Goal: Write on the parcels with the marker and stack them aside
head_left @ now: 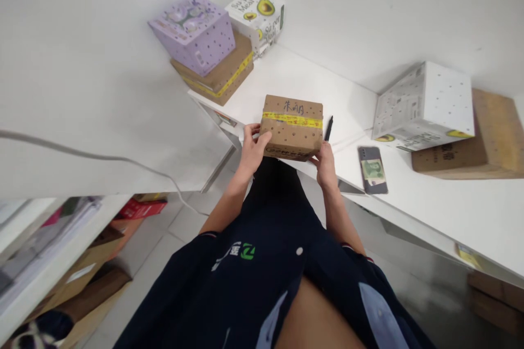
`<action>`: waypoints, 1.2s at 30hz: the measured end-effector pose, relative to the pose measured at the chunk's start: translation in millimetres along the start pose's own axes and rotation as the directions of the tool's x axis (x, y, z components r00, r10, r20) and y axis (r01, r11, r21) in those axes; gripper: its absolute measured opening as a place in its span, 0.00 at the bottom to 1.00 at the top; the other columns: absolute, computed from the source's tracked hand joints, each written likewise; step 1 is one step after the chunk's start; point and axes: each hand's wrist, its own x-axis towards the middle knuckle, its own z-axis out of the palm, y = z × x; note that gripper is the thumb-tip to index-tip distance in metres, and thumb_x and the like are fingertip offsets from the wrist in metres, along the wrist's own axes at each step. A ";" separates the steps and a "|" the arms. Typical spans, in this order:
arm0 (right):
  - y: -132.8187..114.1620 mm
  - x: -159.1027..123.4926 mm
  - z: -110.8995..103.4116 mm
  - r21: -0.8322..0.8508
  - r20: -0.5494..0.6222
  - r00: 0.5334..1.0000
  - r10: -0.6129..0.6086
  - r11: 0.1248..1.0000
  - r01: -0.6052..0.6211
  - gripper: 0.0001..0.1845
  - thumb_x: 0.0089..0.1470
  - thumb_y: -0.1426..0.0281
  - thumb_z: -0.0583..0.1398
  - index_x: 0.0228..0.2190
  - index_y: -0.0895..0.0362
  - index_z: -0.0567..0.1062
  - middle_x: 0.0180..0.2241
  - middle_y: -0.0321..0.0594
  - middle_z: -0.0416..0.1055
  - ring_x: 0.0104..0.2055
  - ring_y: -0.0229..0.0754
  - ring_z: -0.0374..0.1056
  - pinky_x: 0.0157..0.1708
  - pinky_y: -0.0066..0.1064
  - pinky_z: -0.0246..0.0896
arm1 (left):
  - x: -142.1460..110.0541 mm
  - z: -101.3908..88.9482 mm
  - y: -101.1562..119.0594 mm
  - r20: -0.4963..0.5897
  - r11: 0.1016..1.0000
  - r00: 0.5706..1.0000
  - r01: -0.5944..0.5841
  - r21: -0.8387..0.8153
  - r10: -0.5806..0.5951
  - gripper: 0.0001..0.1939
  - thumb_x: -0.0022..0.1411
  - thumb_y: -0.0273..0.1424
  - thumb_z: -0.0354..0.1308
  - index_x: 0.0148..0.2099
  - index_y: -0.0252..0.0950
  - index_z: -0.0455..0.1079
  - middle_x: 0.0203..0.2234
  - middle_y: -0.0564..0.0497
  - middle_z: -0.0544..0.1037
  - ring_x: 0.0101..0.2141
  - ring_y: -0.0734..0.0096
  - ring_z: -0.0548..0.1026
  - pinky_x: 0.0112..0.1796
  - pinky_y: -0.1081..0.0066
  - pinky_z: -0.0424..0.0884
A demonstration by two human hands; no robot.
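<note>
A small brown cardboard box (pixel 292 135) with yellow tape and handwriting across its top sits at the front edge of the white desk, tilted slightly toward me. My left hand (pixel 252 147) grips its left side, thumb on the near face and fingers round the side. At the near right corner, my right hand (pixel 325 163) holds the box with fingers partly beneath it. Just right of the box lies a black pen (pixel 329 128), close to my right hand but apart from its fingers.
A phone (pixel 372 170) with a banknote in its case lies to the right. Beyond it, a white avocado-print box (pixel 426 103) leans on a brown carton (pixel 487 136). At back left, a purple box (pixel 196 32) rests on a taped carton (pixel 221 82) beside another avocado box (pixel 262 13).
</note>
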 end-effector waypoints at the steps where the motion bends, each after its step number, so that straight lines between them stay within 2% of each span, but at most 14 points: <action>1: -3.0 -0.3 1.6 -0.021 -0.014 1.000 0.006 1.000 -0.007 0.27 0.56 0.42 0.54 0.46 0.48 0.69 0.49 0.39 0.71 0.49 0.45 0.70 0.44 0.40 0.72 | 1.0 1.2 2.3 -0.006 1.000 1.000 0.003 0.014 -0.003 0.22 0.54 0.43 0.65 0.45 0.42 0.61 0.44 0.48 0.70 0.47 0.60 0.72 0.47 0.60 0.70; 6: -12.1 -1.2 8.0 -0.074 -0.058 0.998 -0.020 0.997 0.015 0.22 0.55 0.46 0.58 0.42 0.49 0.67 0.45 0.38 0.69 0.47 0.45 0.67 0.46 0.41 0.71 | 2.4 5.1 7.0 -0.046 0.998 0.999 0.006 0.057 -0.003 0.18 0.53 0.34 0.62 0.43 0.42 0.59 0.41 0.51 0.68 0.43 0.63 0.71 0.45 0.62 0.69; 11: -9.3 -0.7 11.1 -0.077 -0.075 0.997 -0.021 0.997 0.015 0.18 0.55 0.51 0.58 0.41 0.49 0.66 0.45 0.37 0.68 0.49 0.45 0.66 0.50 0.44 0.69 | 0.5 5.3 1.4 -0.099 0.997 0.995 -0.012 0.071 0.019 0.17 0.50 0.29 0.60 0.42 0.41 0.59 0.41 0.51 0.68 0.45 0.62 0.70 0.47 0.61 0.67; 15: -7.8 0.9 12.8 -0.091 -0.073 0.997 -0.039 0.995 0.032 0.18 0.56 0.51 0.57 0.42 0.49 0.66 0.45 0.37 0.67 0.50 0.45 0.66 0.51 0.44 0.68 | -0.6 6.4 -1.7 -0.121 0.996 0.991 -0.043 0.074 0.052 0.17 0.51 0.29 0.60 0.42 0.42 0.59 0.41 0.51 0.68 0.44 0.64 0.69 0.47 0.62 0.67; 19: -10.5 6.3 12.2 -0.048 -0.073 0.997 -0.023 0.999 0.019 0.22 0.55 0.47 0.58 0.43 0.49 0.68 0.48 0.38 0.69 0.51 0.45 0.66 0.52 0.44 0.68 | 6.5 13.4 -4.9 -0.103 0.997 0.993 -0.058 0.050 0.063 0.18 0.55 0.34 0.62 0.45 0.42 0.59 0.43 0.49 0.69 0.46 0.64 0.70 0.48 0.63 0.68; 24: -14.0 20.2 -5.2 -0.037 -0.007 1.000 -0.025 0.999 0.025 0.29 0.58 0.42 0.52 0.50 0.48 0.71 0.54 0.40 0.70 0.56 0.45 0.67 0.55 0.43 0.67 | 26.2 30.9 -12.2 -0.109 0.999 0.994 -0.034 -0.035 0.030 0.19 0.57 0.39 0.62 0.47 0.43 0.59 0.45 0.49 0.69 0.48 0.61 0.71 0.51 0.60 0.69; 25: -13.4 23.5 -12.2 -0.064 -0.025 0.999 -0.035 0.997 0.033 0.30 0.59 0.42 0.51 0.51 0.48 0.72 0.55 0.41 0.71 0.56 0.46 0.68 0.54 0.43 0.68 | 29.0 34.0 -13.7 -0.103 0.998 0.994 -0.032 -0.063 0.025 0.19 0.57 0.39 0.61 0.47 0.43 0.59 0.45 0.49 0.70 0.48 0.61 0.71 0.50 0.60 0.69; 27: -10.3 30.5 -27.6 -0.187 -0.131 0.989 -0.073 0.981 0.048 0.30 0.59 0.45 0.52 0.50 0.51 0.73 0.54 0.44 0.72 0.53 0.46 0.70 0.51 0.42 0.68 | 32.2 38.2 -16.1 -0.092 0.993 0.996 -0.028 -0.113 0.018 0.18 0.55 0.37 0.61 0.46 0.43 0.60 0.45 0.49 0.70 0.48 0.61 0.72 0.49 0.61 0.70; 29: -5.8 38.2 -41.5 -0.386 -0.250 0.960 -0.126 0.922 0.020 0.27 0.58 0.51 0.56 0.50 0.56 0.74 0.52 0.49 0.72 0.47 0.46 0.72 0.49 0.42 0.68 | 33.0 40.1 -17.6 -0.094 0.989 0.995 -0.028 -0.146 0.014 0.18 0.53 0.35 0.60 0.46 0.43 0.61 0.44 0.50 0.71 0.47 0.63 0.73 0.48 0.63 0.70; 31: -2.4 46.9 -49.6 -0.584 -0.276 0.948 -0.157 0.811 -0.036 0.26 0.58 0.58 0.58 0.53 0.59 0.72 0.51 0.53 0.71 0.42 0.44 0.71 0.49 0.41 0.67 | 32.6 41.0 -17.9 -0.104 0.986 0.994 -0.034 -0.161 0.017 0.18 0.51 0.34 0.60 0.45 0.43 0.62 0.43 0.51 0.71 0.45 0.64 0.73 0.46 0.65 0.71; 33: -2.1 56.0 -50.2 -0.737 -0.219 0.965 -0.145 0.672 -0.066 0.30 0.58 0.62 0.58 0.59 0.60 0.68 0.50 0.54 0.69 0.41 0.45 0.71 0.50 0.42 0.66 | 32.0 41.9 -17.5 -0.114 0.984 0.993 -0.042 -0.171 0.023 0.18 0.51 0.34 0.60 0.45 0.42 0.63 0.42 0.51 0.72 0.44 0.64 0.73 0.45 0.65 0.71; 36: -6.6 69.0 -41.7 -0.888 -0.088 0.993 -0.074 0.458 -0.045 0.33 0.58 0.65 0.58 0.64 0.55 0.63 0.49 0.53 0.68 0.43 0.49 0.70 0.47 0.41 0.66 | 31.4 43.5 -16.1 -0.125 0.982 0.992 -0.054 -0.180 0.031 0.18 0.50 0.34 0.61 0.44 0.42 0.63 0.41 0.51 0.72 0.42 0.65 0.73 0.42 0.66 0.70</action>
